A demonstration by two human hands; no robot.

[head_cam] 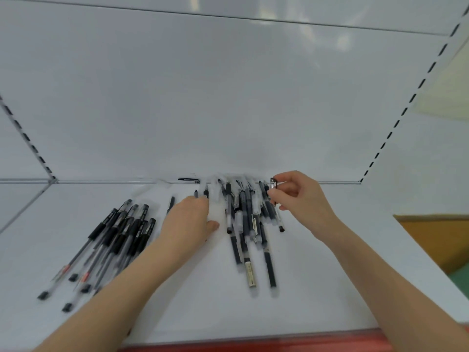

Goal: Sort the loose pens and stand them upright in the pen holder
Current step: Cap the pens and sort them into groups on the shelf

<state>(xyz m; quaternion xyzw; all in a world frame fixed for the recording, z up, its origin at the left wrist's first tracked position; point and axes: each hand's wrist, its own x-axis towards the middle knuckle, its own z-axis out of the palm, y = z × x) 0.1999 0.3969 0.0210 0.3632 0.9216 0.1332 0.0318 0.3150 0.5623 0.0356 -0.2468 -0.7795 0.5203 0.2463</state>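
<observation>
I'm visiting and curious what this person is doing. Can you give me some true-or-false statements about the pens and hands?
The right hand pinches a silver-clipped pen. True.
A pen holder stands on the shelf. False: no holder is in view.
The left hand is raised clear of the pens. False: it rests on pens at the edge of the middle pile.
Black-gripped pens lie in a pile on the left. True.
</observation>
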